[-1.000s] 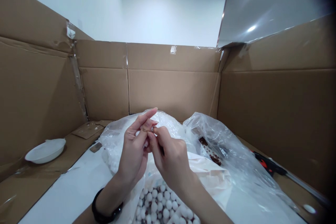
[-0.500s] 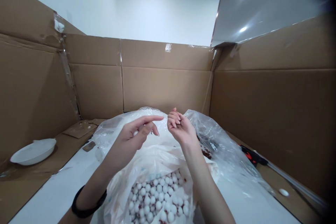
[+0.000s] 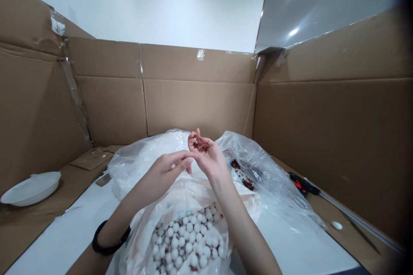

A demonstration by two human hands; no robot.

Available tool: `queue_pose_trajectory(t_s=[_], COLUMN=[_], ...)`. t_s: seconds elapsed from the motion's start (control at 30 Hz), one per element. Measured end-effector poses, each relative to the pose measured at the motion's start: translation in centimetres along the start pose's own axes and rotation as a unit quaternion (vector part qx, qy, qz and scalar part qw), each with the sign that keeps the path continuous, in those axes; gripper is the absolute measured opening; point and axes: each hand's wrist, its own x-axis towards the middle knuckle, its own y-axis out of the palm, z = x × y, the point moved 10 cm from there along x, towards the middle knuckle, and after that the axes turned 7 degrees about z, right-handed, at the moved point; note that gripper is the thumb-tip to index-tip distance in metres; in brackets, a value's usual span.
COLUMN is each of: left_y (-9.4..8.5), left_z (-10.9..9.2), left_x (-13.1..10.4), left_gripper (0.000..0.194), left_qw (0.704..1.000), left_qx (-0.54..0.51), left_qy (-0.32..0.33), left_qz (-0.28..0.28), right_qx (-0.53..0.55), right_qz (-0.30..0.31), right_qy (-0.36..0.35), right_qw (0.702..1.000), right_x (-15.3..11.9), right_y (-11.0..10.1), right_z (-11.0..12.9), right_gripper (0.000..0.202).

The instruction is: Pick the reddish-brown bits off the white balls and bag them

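Note:
My right hand is turned palm up and loosely cupped, holding a small heap of reddish-brown bits. Beside it, my left hand has its fingers bent, with a white ball partly showing between thumb and palm. The left fingertips reach the base of the right palm, or lie just in front of it; I cannot tell which. Below both hands, a plastic bag gapes around many small white balls with reddish-brown bits among them. Behind the right wrist, more reddish-brown bits lie in clear plastic.
Cardboard walls enclose the white table on three sides. A white dish stands at the left. To the right are a black and red glue gun, a metal rod and a loose white piece.
My right hand has opened from curled fingers, exposing the reddish-brown bits in its palm. The left fingers have come closer to it. The view has shifted slightly to the right.

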Motion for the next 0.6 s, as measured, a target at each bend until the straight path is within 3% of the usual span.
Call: queue_pose_trajectory(t_s=[0.13,0.27,0.43,0.6], left_y=[1.8,1.6,-2.0,-5.1], left_z=[-0.9,-1.8,-1.4,0.0], left_x=[-0.8,-1.3,-1.0,-0.7], left_gripper=[0.035,0.031,0.037,0.03], left_qw=[0.997,0.997,0.997,0.98], left_qx=[0.012,0.003,0.019,-0.003], left_qy=[0.001,0.02,0.031,0.035], left_qz=[0.074,0.074,-0.065,-0.195], right_qx=[0.007,-0.015,-0.021,-0.029], right_qz=[-0.008,0.011,0.041,0.044], right_qy=[-0.004,-0.007,0.005,0.023], right_qw=[1.0,1.0,0.999,0.998], right_x=[-0.3,-0.2,-0.2,-0.1], right_y=[0.2,0.4,0.7,0.9], right_z=[-0.5,-1.0,-2.0,-3.5], right_gripper=[0.03,0.025,0.022,0.021])
